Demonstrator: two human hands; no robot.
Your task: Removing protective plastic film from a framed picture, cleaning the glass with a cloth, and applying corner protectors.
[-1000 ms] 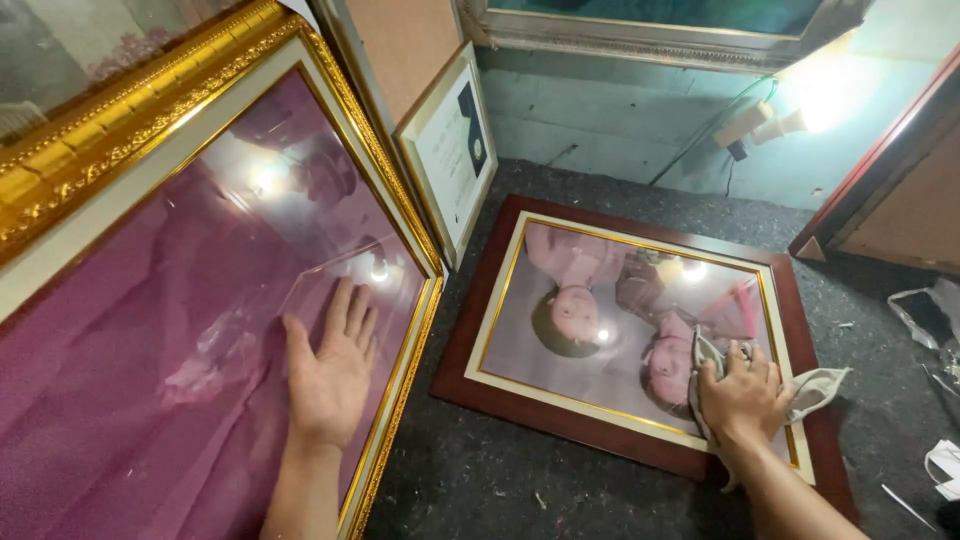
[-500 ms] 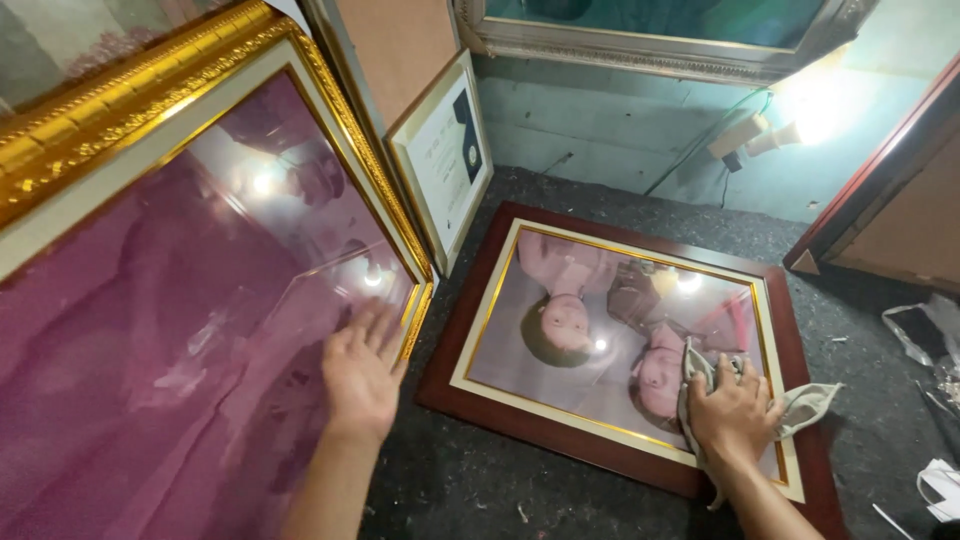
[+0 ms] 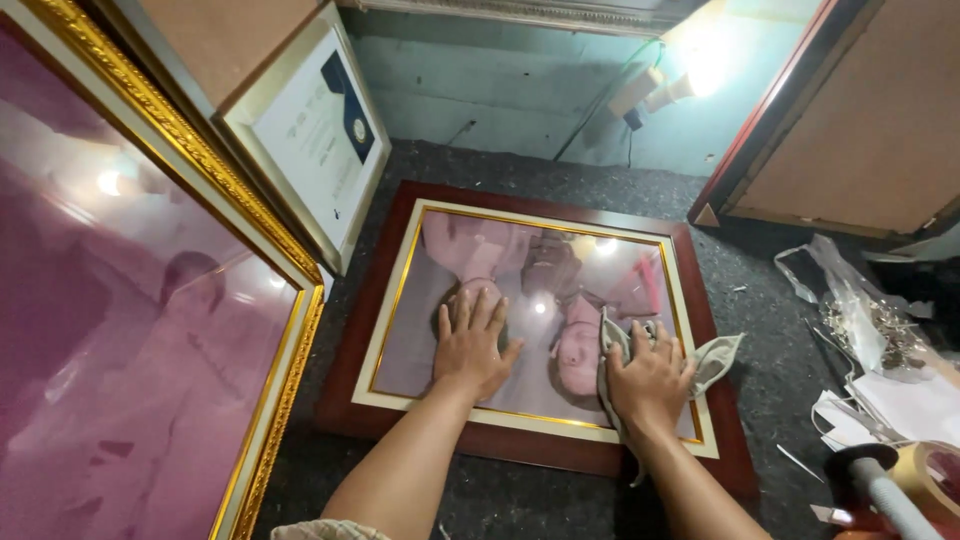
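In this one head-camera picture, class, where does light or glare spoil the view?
Head view: a lamp at the top burns out to white; its reflections spot the glass of the dark red frame beside the left hand and the big gold frame; the right hand and cloth stay clearly lit.

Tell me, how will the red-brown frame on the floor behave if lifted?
The frame is probably stiff: wide wooden moulding. Its front reflects lamps, so it is likely glass, fragile and slippery. Both hands, left and right, press it flat, so it seems stable.
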